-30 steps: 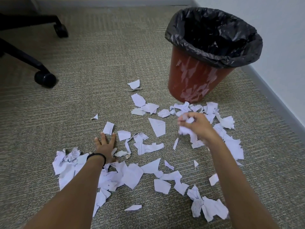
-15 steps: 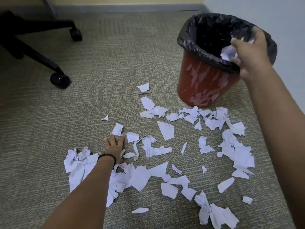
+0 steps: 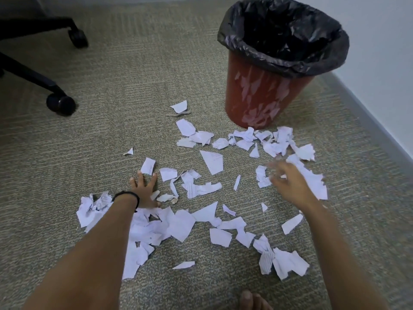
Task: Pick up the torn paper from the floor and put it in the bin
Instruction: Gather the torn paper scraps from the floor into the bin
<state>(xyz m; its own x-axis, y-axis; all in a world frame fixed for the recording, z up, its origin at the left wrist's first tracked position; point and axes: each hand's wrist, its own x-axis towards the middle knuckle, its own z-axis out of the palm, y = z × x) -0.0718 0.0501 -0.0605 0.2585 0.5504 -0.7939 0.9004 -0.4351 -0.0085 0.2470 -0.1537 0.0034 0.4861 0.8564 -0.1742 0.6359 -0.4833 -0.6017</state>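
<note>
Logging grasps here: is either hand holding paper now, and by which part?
Nothing is held. The left hand lies flat on the carpet; the right hand, blurred, hovers over the torn paper with fingers apart.

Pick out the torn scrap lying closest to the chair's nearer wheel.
The tiny triangular scrap, alone on the carpet just up-left of the left hand. Every other piece lies farther from that wheel.
</note>
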